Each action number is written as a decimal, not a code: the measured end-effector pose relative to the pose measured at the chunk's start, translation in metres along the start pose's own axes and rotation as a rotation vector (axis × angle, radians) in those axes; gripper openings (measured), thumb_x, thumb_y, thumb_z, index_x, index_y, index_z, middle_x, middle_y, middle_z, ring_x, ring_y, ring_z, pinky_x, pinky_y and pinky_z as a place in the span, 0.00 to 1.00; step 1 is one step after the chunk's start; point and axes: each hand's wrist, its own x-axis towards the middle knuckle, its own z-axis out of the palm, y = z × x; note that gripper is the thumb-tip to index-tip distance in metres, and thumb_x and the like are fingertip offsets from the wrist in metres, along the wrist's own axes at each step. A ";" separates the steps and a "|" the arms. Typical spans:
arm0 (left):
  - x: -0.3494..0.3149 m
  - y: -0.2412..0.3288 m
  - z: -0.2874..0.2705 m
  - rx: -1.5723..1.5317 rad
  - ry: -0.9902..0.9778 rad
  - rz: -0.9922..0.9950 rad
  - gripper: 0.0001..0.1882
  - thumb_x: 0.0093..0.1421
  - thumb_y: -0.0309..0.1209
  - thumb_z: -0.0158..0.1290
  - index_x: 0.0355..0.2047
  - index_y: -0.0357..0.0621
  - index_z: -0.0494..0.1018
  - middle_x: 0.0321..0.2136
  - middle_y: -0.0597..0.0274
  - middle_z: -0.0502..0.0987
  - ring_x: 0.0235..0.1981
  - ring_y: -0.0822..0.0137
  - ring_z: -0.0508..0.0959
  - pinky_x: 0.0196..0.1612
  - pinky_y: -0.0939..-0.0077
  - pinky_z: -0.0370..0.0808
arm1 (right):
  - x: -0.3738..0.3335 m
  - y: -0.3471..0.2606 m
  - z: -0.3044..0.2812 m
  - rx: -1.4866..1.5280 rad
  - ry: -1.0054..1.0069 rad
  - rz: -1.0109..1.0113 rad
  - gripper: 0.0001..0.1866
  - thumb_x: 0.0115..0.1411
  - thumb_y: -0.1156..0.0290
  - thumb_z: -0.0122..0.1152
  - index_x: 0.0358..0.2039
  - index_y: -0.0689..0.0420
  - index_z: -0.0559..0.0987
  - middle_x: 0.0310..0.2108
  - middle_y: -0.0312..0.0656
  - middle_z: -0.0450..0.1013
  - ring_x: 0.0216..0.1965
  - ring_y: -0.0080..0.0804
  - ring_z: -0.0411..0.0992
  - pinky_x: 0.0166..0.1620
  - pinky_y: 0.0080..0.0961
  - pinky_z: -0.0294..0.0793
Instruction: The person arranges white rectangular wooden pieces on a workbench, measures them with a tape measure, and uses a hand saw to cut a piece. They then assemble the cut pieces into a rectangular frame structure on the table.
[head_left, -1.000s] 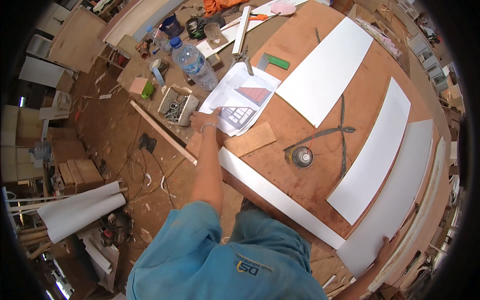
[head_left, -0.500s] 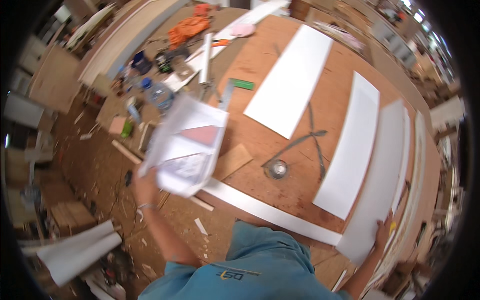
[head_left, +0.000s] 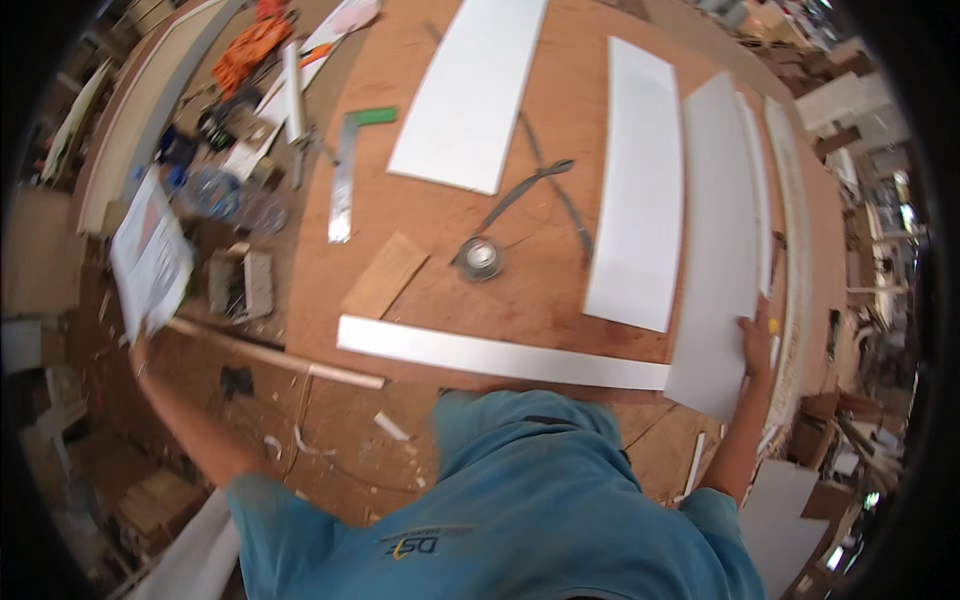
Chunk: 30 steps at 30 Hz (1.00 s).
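Note:
My left hand (head_left: 143,342) grips the lower edge of some printed paper sheets (head_left: 153,258), held out at the far left beyond the table's edge. At the right, my right hand (head_left: 757,350) is closed on the long edge of a white panel (head_left: 714,240). Close beside its fingers shows a small yellow thing (head_left: 773,326), too small to name. A second white panel (head_left: 636,190) lies just left of that one, and a wider white panel (head_left: 465,95) lies farther back. A narrow white strip (head_left: 500,358) runs along the table's near edge.
On the brown wooden table (head_left: 540,280) lie a round metal tin (head_left: 480,257), a square with a green handle (head_left: 342,180) and a wood offcut (head_left: 387,272). Plastic bottles (head_left: 213,192) and orange cloth (head_left: 250,50) lie at the back left. A wooden stick (head_left: 280,355) juts out left.
My left hand has swung the paper sheets from over the table's left edge farther out left. My right hand stays at the white panel's edge. The view has shifted.

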 end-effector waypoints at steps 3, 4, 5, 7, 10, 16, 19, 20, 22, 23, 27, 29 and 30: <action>-0.065 -0.010 0.048 0.613 0.451 0.669 0.29 0.61 0.46 0.64 0.47 0.27 0.78 0.40 0.49 0.83 0.39 0.55 0.83 0.46 0.67 0.78 | 0.004 0.009 0.004 -0.001 -0.026 0.001 0.40 0.64 0.72 0.52 0.76 0.56 0.53 0.73 0.51 0.56 0.72 0.43 0.58 0.72 0.34 0.53; -0.109 -0.017 0.069 0.644 0.464 0.932 0.24 0.62 0.42 0.63 0.43 0.27 0.80 0.35 0.50 0.84 0.36 0.55 0.83 0.44 0.67 0.78 | 0.006 0.008 0.005 0.072 -0.057 0.000 0.41 0.63 0.74 0.51 0.76 0.56 0.53 0.74 0.52 0.55 0.72 0.42 0.57 0.72 0.33 0.52; -0.155 -0.036 0.110 0.473 0.021 0.778 0.21 0.61 0.37 0.63 0.46 0.31 0.78 0.40 0.50 0.81 0.43 0.58 0.81 0.49 0.65 0.77 | 0.006 0.006 0.006 0.112 -0.052 -0.028 0.41 0.61 0.76 0.49 0.76 0.57 0.53 0.73 0.52 0.56 0.72 0.42 0.57 0.72 0.33 0.53; -0.247 -0.086 0.201 0.421 -0.528 0.750 0.24 0.60 0.33 0.64 0.54 0.36 0.74 0.51 0.46 0.77 0.55 0.57 0.77 0.60 0.62 0.72 | 0.006 0.000 0.006 0.167 -0.057 0.025 0.41 0.60 0.77 0.48 0.75 0.59 0.54 0.72 0.52 0.57 0.72 0.42 0.56 0.72 0.33 0.53; -0.327 -0.143 0.291 0.753 -0.623 0.987 0.46 0.49 0.41 0.72 0.66 0.43 0.65 0.63 0.42 0.68 0.65 0.41 0.65 0.67 0.52 0.65 | 0.005 -0.005 0.002 0.198 -0.076 0.009 0.40 0.59 0.77 0.47 0.74 0.60 0.55 0.72 0.52 0.58 0.72 0.43 0.56 0.72 0.34 0.51; -0.309 -0.130 0.298 0.537 -0.449 1.011 0.51 0.49 0.36 0.72 0.70 0.41 0.59 0.65 0.43 0.63 0.65 0.44 0.64 0.68 0.56 0.63 | 0.009 0.017 -0.002 0.132 -0.046 -0.017 0.40 0.62 0.78 0.47 0.76 0.59 0.52 0.75 0.51 0.52 0.75 0.43 0.51 0.74 0.34 0.46; -0.309 -0.112 0.277 0.086 -0.190 0.854 0.49 0.51 0.35 0.71 0.69 0.37 0.58 0.65 0.45 0.62 0.65 0.47 0.65 0.69 0.57 0.63 | 0.010 0.025 0.001 0.203 -0.084 0.014 0.40 0.63 0.76 0.49 0.76 0.61 0.52 0.76 0.50 0.51 0.75 0.44 0.50 0.74 0.34 0.46; -0.306 -0.105 0.272 -0.093 -0.125 0.791 0.48 0.52 0.34 0.70 0.69 0.36 0.58 0.65 0.45 0.62 0.65 0.48 0.65 0.69 0.58 0.63 | 0.010 0.024 0.002 0.253 -0.087 0.016 0.40 0.63 0.74 0.50 0.75 0.62 0.52 0.76 0.50 0.51 0.75 0.44 0.51 0.74 0.34 0.47; -0.280 -0.090 0.252 -0.183 0.269 0.712 0.49 0.52 0.36 0.71 0.68 0.32 0.59 0.65 0.43 0.63 0.64 0.48 0.66 0.67 0.57 0.65 | 0.009 0.019 0.003 0.230 -0.063 0.038 0.40 0.64 0.74 0.50 0.75 0.62 0.52 0.76 0.49 0.51 0.75 0.44 0.51 0.73 0.34 0.47; -0.258 -0.081 0.236 -0.161 0.431 0.725 0.49 0.51 0.38 0.72 0.68 0.31 0.60 0.65 0.41 0.64 0.65 0.47 0.66 0.66 0.56 0.65 | 0.008 0.016 0.002 0.218 -0.040 0.053 0.40 0.64 0.74 0.50 0.76 0.62 0.52 0.76 0.49 0.51 0.75 0.44 0.51 0.73 0.34 0.47; -0.147 -0.044 0.193 0.294 0.543 0.676 0.49 0.49 0.51 0.72 0.61 0.30 0.68 0.54 0.37 0.76 0.54 0.38 0.76 0.59 0.50 0.72 | 0.000 0.004 -0.007 0.150 -0.054 0.105 0.40 0.64 0.73 0.50 0.76 0.62 0.51 0.76 0.48 0.50 0.75 0.44 0.51 0.74 0.34 0.47; -0.107 -0.033 0.195 0.606 0.452 0.597 0.52 0.48 0.61 0.69 0.59 0.30 0.69 0.49 0.35 0.79 0.49 0.36 0.80 0.56 0.48 0.74 | -0.001 0.000 -0.008 0.010 -0.063 0.095 0.40 0.63 0.73 0.50 0.75 0.62 0.51 0.76 0.49 0.50 0.75 0.43 0.51 0.74 0.33 0.46; -0.100 -0.032 0.196 0.820 0.420 0.461 0.58 0.46 0.72 0.64 0.60 0.31 0.69 0.53 0.33 0.76 0.53 0.36 0.78 0.58 0.46 0.73 | -0.002 0.000 -0.007 0.044 -0.030 0.102 0.41 0.63 0.73 0.51 0.75 0.63 0.51 0.76 0.50 0.50 0.75 0.42 0.51 0.75 0.33 0.46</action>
